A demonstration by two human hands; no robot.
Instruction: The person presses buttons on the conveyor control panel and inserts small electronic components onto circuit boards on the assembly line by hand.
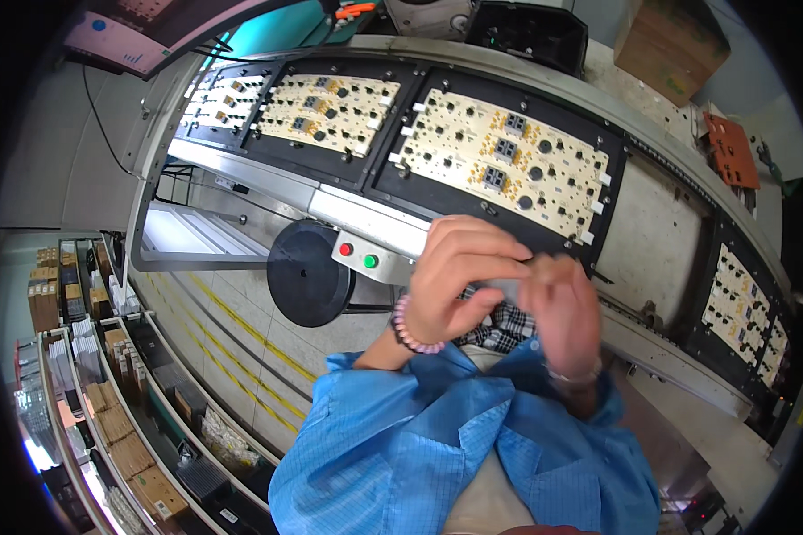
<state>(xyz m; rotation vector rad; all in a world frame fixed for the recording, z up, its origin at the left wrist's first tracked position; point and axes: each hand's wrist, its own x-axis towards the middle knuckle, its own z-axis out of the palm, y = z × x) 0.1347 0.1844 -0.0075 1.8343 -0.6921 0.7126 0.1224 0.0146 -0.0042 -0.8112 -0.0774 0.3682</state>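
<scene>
Both hands are raised in front of my body, close to the conveyor's near rail. My left hand (464,278), with a pink beaded bracelet (408,328) at its wrist, has its fingers bent toward the right and its thumb held apart from them. Its fingertips come near or touch my right hand (564,314), which is smeared by motion; whether anything small is between its fingers cannot be seen. Beyond them, a cream circuit board (459,143) with black components and white connectors lies in a black tray (379,183) on the conveyor.
More boards (326,111) lie farther left, and another board (738,299) at the right. A box with red and green buttons (359,256) is fixed to the near rail beside a round black stool (305,272). Shelves of cartons (120,428) stand at left; a cardboard box (671,49) sits behind.
</scene>
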